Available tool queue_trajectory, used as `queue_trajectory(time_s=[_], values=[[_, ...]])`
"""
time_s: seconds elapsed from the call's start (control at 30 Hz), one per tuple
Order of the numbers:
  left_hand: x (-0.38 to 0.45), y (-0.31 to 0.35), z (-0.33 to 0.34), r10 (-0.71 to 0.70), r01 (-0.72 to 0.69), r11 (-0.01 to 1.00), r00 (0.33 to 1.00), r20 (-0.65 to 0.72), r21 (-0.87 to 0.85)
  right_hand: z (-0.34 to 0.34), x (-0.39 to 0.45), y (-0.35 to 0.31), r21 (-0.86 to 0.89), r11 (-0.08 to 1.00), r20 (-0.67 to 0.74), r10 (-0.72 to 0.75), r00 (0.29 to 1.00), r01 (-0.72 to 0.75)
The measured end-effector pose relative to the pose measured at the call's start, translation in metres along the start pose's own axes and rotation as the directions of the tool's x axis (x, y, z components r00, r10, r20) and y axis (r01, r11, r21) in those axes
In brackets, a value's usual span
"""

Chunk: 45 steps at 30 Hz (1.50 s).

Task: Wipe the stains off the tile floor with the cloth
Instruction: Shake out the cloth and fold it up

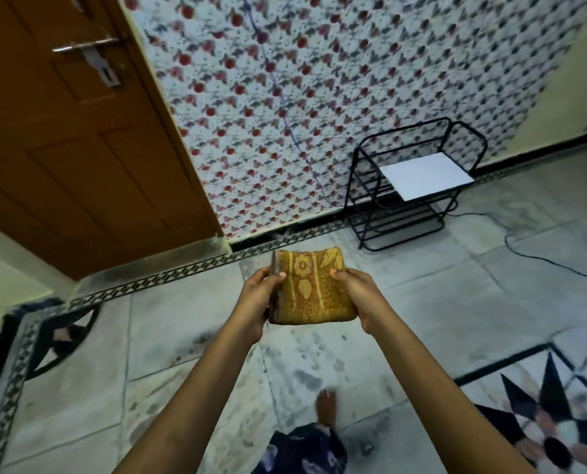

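Am holding folded cloth [310, 289] up, both hands [259, 299] [362, 295] pinching edges; floor stains [305, 374] untouched, wiping not started.

A lived-in home room is showing here: a brown wooden door [69, 138] is standing left of the hands, floral wallpaper [319, 80] is running beyond them, a black wire rack [363, 206] is sitting to their right, and patterned marble tile floor [189, 319] is spreading beneath.

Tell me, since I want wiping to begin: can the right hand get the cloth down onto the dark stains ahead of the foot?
Probably yes: nothing lies between the cloth and the stains, though the right hand must lower.
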<state>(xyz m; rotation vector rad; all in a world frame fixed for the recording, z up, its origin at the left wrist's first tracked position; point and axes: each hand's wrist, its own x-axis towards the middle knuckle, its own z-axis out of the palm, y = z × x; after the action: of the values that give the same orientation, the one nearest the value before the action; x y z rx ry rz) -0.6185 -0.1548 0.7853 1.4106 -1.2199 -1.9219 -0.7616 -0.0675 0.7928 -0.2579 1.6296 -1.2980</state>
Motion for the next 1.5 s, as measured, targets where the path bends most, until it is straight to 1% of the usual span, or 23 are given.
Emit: queue_trajectory(time_s=[0.2, 0.33, 0.5, 0.57, 0.7, 0.9, 1.0, 1.17, 1.27, 1.37, 1.5], values=[[0.084, 0.020, 0.085, 0.001, -0.001, 1.000, 0.999, 0.035, -0.006, -0.062, 0.081, -0.045, -0.008, 1.000, -0.058, -0.016, 0.998, 0.016], [0.139, 0.054, 0.148, -0.044, 0.045, 0.999, 0.998, 0.036, -0.028, -0.099, 0.133, -0.094, -0.009, 1.000, -0.098, 0.015, 0.995, -0.016], [0.208, 0.098, 0.224, -0.044, 0.044, 0.999, 0.998, 0.042, -0.001, -0.145, 0.197, -0.154, 0.042, 0.999, -0.141, 0.008, 0.990, -0.002], [0.228, 0.111, 0.252, -0.045, 0.044, 0.999, 0.997, 0.056, 0.028, -0.164, 0.219, -0.173, 0.048, 0.999, -0.152, 0.020, 0.988, -0.012], [0.266, 0.130, 0.301, -0.061, 0.059, 0.998, 0.995, 0.073, 0.034, -0.201, 0.264, -0.205, 0.033, 0.999, -0.180, 0.039, 0.983, -0.033], [0.331, 0.155, 0.391, -0.065, 0.065, 0.998, 0.997, 0.036, 0.018, -0.272, 0.348, -0.260, 0.005, 0.999, -0.120, 0.042, 0.992, -0.042], [0.360, 0.164, 0.442, -0.095, 0.095, 0.995, 0.995, -0.015, -0.006, -0.315, 0.388, -0.287, -0.049, 0.997, -0.085, 0.058, 0.995, -0.063], [0.407, 0.173, 0.517, -0.144, 0.143, 0.989, 0.989, -0.036, -0.033, -0.379, 0.456, -0.324, -0.116, 0.989, -0.043, 0.084, 0.996, -0.088], [0.436, 0.176, 0.553, -0.183, 0.181, 0.981, 0.983, -0.034, -0.063, -0.408, 0.499, -0.335, -0.134, 0.984, -0.040, 0.113, 0.993, -0.118], [0.475, 0.175, 0.578, -0.225, 0.220, 0.973, 0.972, -0.071, -0.064, -0.430, 0.544, -0.344, -0.155, 0.975, -0.035, 0.156, 0.987, -0.159], [0.547, 0.168, 0.609, -0.263, 0.256, 0.963, 0.960, -0.097, -0.078, -0.450, 0.619, -0.356, -0.083, 0.963, 0.024, 0.260, 0.965, -0.257]])
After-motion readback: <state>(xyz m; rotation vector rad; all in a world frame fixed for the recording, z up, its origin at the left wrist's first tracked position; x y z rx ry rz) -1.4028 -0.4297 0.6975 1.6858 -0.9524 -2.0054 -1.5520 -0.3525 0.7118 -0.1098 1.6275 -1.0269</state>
